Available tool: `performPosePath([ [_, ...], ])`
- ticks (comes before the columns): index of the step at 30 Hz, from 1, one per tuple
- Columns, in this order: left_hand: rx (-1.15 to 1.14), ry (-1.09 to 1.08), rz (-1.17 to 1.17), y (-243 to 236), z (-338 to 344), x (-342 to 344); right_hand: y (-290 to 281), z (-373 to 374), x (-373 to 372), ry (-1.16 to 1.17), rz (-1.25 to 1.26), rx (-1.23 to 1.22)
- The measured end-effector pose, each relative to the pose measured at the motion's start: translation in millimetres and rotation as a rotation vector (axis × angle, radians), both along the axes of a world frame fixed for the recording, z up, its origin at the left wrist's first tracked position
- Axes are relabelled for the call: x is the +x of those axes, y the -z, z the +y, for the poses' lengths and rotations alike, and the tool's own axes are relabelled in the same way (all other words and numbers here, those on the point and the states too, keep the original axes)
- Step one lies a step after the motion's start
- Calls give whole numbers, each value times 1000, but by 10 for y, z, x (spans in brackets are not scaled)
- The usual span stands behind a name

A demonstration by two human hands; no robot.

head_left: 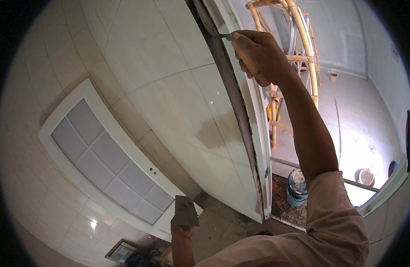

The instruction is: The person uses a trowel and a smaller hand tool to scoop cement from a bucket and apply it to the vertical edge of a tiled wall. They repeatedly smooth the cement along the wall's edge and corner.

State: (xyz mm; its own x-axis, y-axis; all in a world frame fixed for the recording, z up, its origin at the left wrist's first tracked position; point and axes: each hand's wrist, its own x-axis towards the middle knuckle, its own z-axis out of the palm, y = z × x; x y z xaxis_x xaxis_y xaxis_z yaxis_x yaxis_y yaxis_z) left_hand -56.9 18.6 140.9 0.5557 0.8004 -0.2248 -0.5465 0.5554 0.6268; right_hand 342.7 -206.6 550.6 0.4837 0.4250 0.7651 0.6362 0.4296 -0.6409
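Observation:
My right hand is raised and closed around a small trowel. Its thin metal end touches the grey mortar strip that runs between the tiled wall and the white door frame. The fingers hide most of the tool. Lower down, my left hand grips a flat, dark grey rectangular plate from below. Whether mortar lies on the plate is hard to make out.
A white door panel with frosted panes leans on the left wall. Past the frame stand bamboo scaffolding, a blue paint-smeared bucket and a smaller pail. A bar crosses the doorway low down. Rubble lies by the threshold.

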Motion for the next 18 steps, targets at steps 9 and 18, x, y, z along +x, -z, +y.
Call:
performPosePath([
  [9,11,32,-73,-150,-166,103,940,-139,-177,-245,118,62],
  [18,43,98,-75,90,41,-35,1109,32,-137,-42,187,-9],
])
